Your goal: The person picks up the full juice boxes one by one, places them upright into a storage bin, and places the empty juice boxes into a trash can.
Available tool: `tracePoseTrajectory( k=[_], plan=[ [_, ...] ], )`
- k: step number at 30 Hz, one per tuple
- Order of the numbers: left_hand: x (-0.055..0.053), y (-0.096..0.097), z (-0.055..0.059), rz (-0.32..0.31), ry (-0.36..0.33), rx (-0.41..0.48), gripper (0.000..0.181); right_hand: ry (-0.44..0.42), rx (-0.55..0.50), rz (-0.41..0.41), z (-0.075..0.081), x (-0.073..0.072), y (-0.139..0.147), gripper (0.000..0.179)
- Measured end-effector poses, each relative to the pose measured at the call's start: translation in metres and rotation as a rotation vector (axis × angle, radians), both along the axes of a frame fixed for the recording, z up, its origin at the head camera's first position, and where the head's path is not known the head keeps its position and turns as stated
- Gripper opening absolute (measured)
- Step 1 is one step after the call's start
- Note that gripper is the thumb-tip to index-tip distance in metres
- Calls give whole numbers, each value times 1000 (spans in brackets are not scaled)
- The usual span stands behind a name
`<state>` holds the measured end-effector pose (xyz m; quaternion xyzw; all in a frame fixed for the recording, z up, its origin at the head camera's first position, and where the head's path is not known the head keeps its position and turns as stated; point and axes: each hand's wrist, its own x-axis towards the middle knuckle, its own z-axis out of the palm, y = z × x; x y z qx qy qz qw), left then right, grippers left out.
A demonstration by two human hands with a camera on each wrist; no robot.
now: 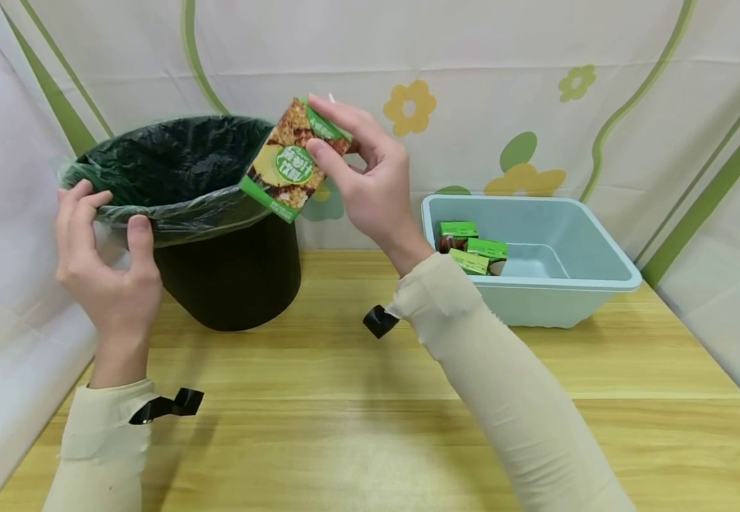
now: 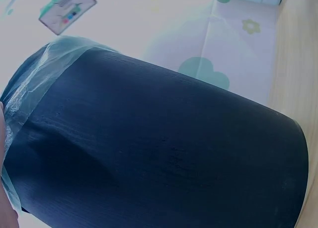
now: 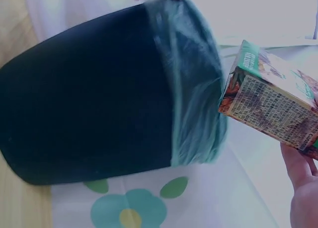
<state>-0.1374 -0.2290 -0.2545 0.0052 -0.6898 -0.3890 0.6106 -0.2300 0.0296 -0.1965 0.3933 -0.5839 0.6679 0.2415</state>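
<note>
My right hand (image 1: 370, 167) pinches a small drink carton (image 1: 296, 160), thumb on its printed front, beside the right rim of a black trash bin (image 1: 229, 277). The carton is tilted, green at both ends, with pineapple pictures; fine print covers one side of the carton (image 3: 271, 111) in the right wrist view. A thin dark-green bag (image 1: 216, 213) lines the bin and folds over its rim. At the bin's left front, my left hand (image 1: 110, 267) grips the bagged rim. Shadow and the bag hide the bin's bottom.
To the right stands a light-blue plastic basin (image 1: 561, 299), with several green-topped cartons (image 1: 486, 247) in its left part. The wooden table (image 1: 318, 427) meets a white flowered cloth (image 1: 485, 92) behind. Black straps (image 1: 379, 321) stick out at both wrists.
</note>
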Motion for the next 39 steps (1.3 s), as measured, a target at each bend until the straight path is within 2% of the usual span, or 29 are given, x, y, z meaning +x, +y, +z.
tracePoseTrajectory(
  k=[6,11,15,21,25,30,33,35,39],
  plan=[
    [0,0,0,3,-4,-2,47,-92,-83,26,18,6,-7,46],
    [-1,0,0,6,-7,-7,48,-171,-165,45,24,11,-19,47],
    [-1,0,-1,7,-11,-9,48,-172,-190,28,26,11,-29,46],
    [-2,-1,-1,4,-21,-13,46,-235,-189,-27,27,7,-45,46],
    [-2,0,-1,2,-19,-10,46,-267,-154,-87,25,5,-57,45],
    [-4,1,-1,-1,-17,-13,49,-266,-67,-211,20,5,-67,45],
    [-5,1,-1,-4,-18,-12,49,-241,3,-271,16,5,-73,44],
    [-5,1,-1,-6,-18,-8,48,-228,45,-277,13,6,-76,44],
    [-4,1,-1,-8,-20,-3,45,-138,183,-300,8,8,-80,46]
  ],
)
